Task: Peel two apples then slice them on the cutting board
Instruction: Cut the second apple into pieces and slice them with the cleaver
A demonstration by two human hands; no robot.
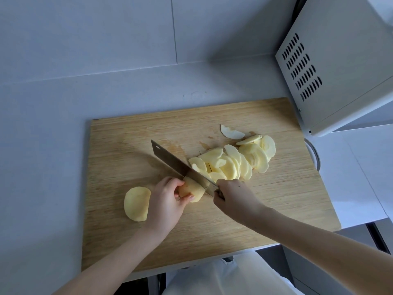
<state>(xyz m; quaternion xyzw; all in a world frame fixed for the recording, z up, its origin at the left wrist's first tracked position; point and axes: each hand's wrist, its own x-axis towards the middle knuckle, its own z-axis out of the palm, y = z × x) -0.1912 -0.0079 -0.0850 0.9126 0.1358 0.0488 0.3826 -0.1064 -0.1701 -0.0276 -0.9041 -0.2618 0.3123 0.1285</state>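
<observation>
Forearms reach in from the bottom edge over the cutting board (234,231). Left grip (168,201) curls round a peeled apple piece (192,191) near the board's middle, with its fingertips close to the cleaver (170,158). Right grip (234,196) is wrapped round the cleaver's handle, the blade bearing on the piece. 1 peeled half (137,203) waits just left of that hand, and a heap of slices (234,160) lies to the right. Bare apple flesh is probably wet and slippery, firm but brittle when thin. Holding it well back from the cut seems safest.
</observation>
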